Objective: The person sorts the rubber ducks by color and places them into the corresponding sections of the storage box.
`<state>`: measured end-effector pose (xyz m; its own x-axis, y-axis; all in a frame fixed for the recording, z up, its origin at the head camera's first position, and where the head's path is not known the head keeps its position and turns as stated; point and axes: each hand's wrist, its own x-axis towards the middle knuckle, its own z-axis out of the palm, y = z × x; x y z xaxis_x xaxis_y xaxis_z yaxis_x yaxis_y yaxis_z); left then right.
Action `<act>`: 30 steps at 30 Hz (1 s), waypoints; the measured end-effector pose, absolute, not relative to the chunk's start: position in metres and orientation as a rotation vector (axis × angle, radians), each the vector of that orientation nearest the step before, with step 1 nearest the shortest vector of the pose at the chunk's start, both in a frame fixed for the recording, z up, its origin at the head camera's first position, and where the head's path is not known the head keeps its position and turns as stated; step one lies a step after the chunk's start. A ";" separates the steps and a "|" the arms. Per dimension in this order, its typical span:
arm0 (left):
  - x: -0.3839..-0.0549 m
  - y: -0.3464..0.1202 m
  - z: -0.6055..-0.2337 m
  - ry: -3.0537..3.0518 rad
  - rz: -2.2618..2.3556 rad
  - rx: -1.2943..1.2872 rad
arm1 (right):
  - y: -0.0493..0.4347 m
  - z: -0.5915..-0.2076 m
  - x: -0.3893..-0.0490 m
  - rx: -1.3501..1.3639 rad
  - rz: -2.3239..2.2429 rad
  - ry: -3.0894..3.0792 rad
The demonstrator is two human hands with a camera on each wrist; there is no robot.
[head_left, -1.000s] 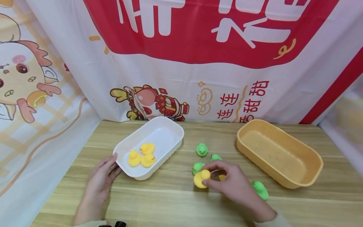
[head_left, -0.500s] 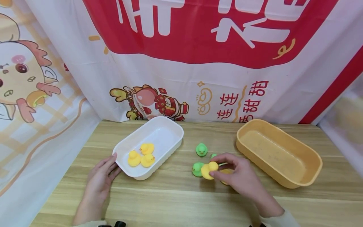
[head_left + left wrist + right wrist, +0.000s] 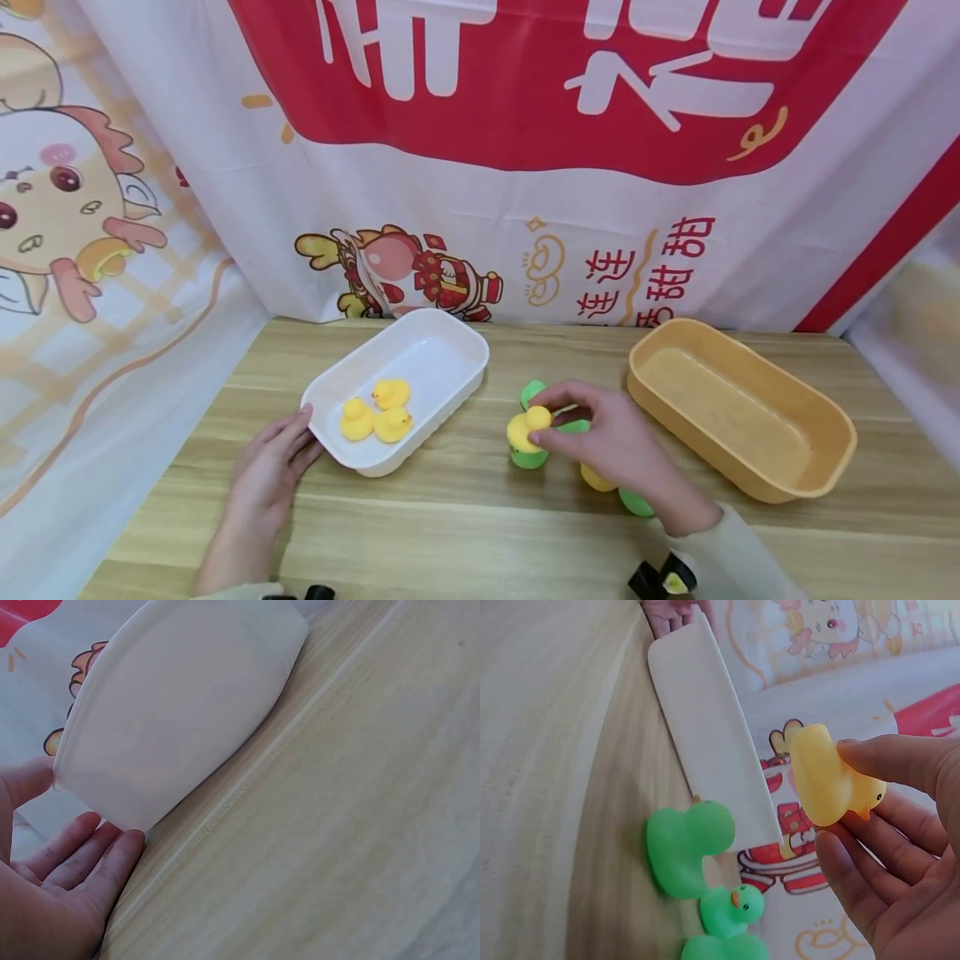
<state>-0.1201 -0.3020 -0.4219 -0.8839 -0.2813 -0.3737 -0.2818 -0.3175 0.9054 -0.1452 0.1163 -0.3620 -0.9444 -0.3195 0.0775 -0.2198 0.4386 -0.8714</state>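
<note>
My right hand (image 3: 611, 429) pinches a yellow rubber duck (image 3: 821, 776) between thumb and fingers, raised over the green ducks on the table. Right below it in the head view is a green rubber duck (image 3: 528, 459), with another green duck (image 3: 532, 391) behind. A second yellow duck (image 3: 597, 477) lies partly hidden under the right hand, beside a green duck (image 3: 636, 502). My left hand (image 3: 266, 467) holds the near left corner of a white plastic tub (image 3: 435, 354), thumb at the rim and fingers against the lower wall. Three yellow ducks (image 3: 375, 410) sit inside the tub.
A yellow-orange plastic tub (image 3: 738, 408) stands at the right on the wood-grain table (image 3: 450, 542). A printed cloth (image 3: 480, 200) hangs along the table's back edge, and more cloth (image 3: 112, 375) covers the left side.
The held yellow duck first shifts right, then swings back left and up, over the green ducks. My left hand and both tubs keep their places.
</note>
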 end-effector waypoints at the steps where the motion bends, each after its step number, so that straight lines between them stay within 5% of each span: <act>1: -0.120 -0.302 -0.422 1.838 2.433 -0.758 | 0.113 -0.360 -0.147 -0.514 -1.529 2.583; 9: -0.121 -0.301 -0.421 1.827 2.451 -0.778 | 0.083 -0.346 -0.163 -0.719 -1.433 2.593; 30: -0.122 -0.300 -0.422 1.847 2.440 -0.796 | -0.014 -0.338 -0.220 -0.665 -1.321 2.584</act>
<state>-0.1219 -0.2998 -0.4225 -0.8730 -0.3102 -0.3764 -0.2781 -0.3174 0.9066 -0.2205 -0.0142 -0.3380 -0.8877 -0.4572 0.0552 -0.3124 0.5098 -0.8015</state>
